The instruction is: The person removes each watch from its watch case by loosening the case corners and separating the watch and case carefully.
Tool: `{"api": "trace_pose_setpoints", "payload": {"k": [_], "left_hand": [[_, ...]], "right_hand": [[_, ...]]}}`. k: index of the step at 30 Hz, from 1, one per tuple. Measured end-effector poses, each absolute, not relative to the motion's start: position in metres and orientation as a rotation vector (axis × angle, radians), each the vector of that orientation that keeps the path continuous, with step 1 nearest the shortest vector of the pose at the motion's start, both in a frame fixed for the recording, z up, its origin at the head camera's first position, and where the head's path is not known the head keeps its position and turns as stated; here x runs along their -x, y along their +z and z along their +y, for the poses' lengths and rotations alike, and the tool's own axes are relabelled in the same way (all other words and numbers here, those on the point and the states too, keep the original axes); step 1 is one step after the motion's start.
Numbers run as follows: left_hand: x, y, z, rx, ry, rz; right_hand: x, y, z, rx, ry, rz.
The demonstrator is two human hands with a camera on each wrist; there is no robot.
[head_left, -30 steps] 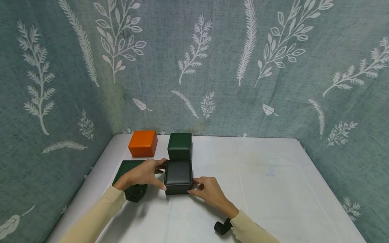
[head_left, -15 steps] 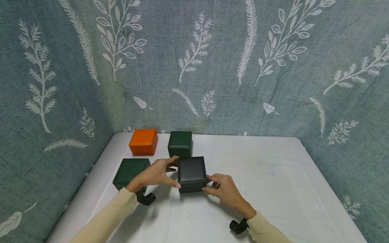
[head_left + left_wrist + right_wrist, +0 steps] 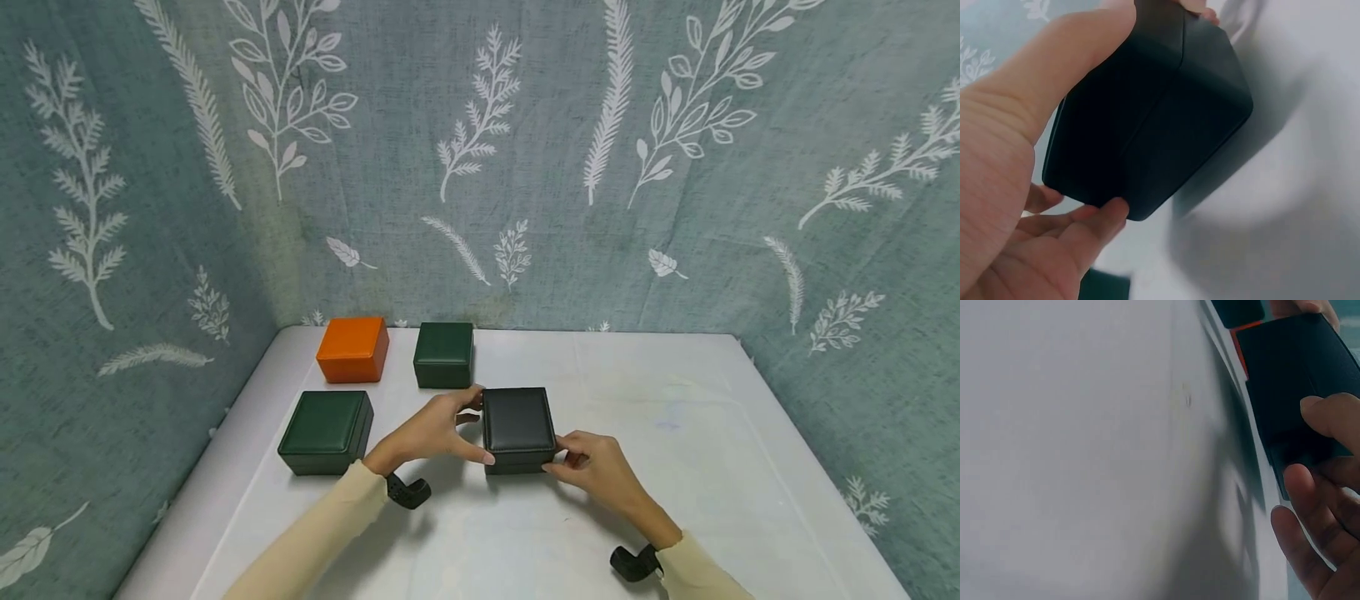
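Note:
A black square box (image 3: 516,421) with a padded leather-look lid is held between both hands, close over the white table. My left hand (image 3: 442,429) grips its left side, thumb at the near corner and fingers at the far corner. At the right side, my right hand (image 3: 600,471) holds the near corner between thumb and fingers. The left wrist view shows the dark side of the box (image 3: 1147,125) with fingertips on its edge. In the right wrist view the thumb lies on the box (image 3: 1285,375) and the lower fingers spread beneath.
A larger green box (image 3: 327,425) stands to the left, near my left forearm. Behind are an orange box (image 3: 352,346) and a smaller green box (image 3: 444,354), side by side. The white table (image 3: 675,433) meets a leaf-patterned teal cloth (image 3: 555,167) at its back and sides.
Both hands have carried the black box to the right, away from in front of the smaller green box. The larger green box, earlier partly covered by my left hand, now shows fully.

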State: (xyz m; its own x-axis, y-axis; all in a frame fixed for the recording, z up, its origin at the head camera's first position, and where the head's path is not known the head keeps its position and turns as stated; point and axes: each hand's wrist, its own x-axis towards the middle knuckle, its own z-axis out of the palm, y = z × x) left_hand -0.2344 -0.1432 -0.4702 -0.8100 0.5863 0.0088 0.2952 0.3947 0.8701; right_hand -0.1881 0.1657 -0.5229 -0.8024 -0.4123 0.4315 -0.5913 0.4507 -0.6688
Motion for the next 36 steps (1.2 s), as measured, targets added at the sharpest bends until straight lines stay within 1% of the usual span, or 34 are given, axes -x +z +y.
{"api": "trace_pose_setpoints", "payload": {"k": [7, 15, 26, 36], "left_hand": [[0.237, -0.474, -0.116, -0.837, 1.367, 2.349], [0.236, -0.477, -0.098, -0.867, 1.351, 2.356], [0.232, -0.482, -0.091, -0.838, 1.355, 2.309], [0.232, -0.49, -0.088, -0.931, 1.367, 2.293]], "right_hand": [[0.181, -0.525, 0.191, -0.826, 1.191, -2.505], [0.172, -0.523, 0.208, -0.816, 1.148, -2.487], [0.164, -0.527, 0.214, -0.81, 1.177, -2.509], [0.159, -0.532, 0.216, -0.798, 1.207, -2.522]]}}
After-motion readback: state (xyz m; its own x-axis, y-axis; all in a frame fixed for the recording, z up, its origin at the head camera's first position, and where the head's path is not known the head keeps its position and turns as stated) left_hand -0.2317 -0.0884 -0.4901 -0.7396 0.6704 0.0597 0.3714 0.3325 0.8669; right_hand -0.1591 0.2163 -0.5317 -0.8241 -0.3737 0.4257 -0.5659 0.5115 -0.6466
